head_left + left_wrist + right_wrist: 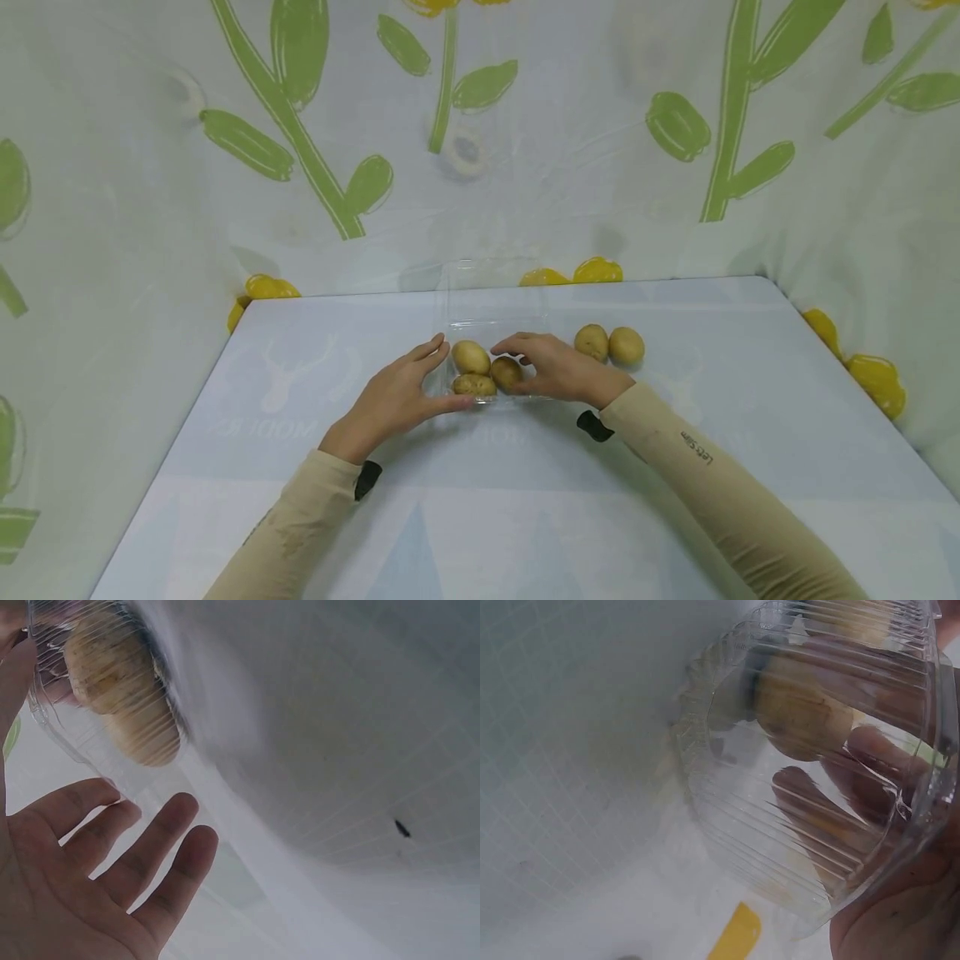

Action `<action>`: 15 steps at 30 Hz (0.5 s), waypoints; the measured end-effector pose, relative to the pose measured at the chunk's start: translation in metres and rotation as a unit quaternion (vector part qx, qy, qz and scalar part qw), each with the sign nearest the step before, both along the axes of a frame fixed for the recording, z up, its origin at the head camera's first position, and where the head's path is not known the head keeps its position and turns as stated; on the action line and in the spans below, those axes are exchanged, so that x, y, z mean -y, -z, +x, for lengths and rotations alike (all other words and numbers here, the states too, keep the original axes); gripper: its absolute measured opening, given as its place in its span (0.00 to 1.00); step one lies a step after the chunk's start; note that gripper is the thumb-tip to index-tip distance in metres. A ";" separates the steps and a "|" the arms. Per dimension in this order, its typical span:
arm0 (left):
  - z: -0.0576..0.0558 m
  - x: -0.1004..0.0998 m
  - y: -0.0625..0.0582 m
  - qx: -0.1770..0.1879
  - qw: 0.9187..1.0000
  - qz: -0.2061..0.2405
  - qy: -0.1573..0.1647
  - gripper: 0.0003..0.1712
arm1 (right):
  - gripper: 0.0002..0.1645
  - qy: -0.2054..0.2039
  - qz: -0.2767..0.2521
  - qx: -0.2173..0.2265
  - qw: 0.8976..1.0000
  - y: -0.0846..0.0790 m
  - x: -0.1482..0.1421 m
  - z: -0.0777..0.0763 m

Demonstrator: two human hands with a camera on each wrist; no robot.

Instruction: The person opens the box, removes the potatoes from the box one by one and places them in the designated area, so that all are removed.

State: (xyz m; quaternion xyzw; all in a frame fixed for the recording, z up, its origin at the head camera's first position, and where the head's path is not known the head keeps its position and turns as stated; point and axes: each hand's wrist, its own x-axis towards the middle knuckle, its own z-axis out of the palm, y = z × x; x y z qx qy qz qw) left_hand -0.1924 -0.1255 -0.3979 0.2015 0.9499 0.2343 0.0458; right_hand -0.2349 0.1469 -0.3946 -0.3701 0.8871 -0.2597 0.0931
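A clear plastic clamshell box (536, 390) stands on the table with its lid raised at the back. Two potatoes (471, 357) lie in its left part, one behind the other. My right hand (558, 367) reaches into the box, fingers and thumb around a third potato (507, 375). Through the ribbed wall in the right wrist view, the fingers show beside that potato (799, 712). My left hand (401, 392) is at the box's left front corner, thumb along the front rim. In the left wrist view its fingers (154, 855) are spread and nearly straight beside the wall.
Two more potatoes (626, 347) sit side by side on the table, right of the box, behind my right wrist. The pale table (480, 517) ends just behind the box, against a curtain (570, 167) with a green leaf print.
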 end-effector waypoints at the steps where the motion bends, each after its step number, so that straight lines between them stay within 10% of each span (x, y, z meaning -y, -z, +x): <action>1: 0.000 0.000 0.000 0.001 1.000 0.000 0.000 0.60 | 0.34 0.000 0.001 0.003 1.000 0.000 0.000 0.000; 15: 0.000 -0.001 0.000 -0.005 1.000 0.000 0.001 0.59 | 0.32 0.009 0.020 0.031 0.999 0.001 0.003 -0.003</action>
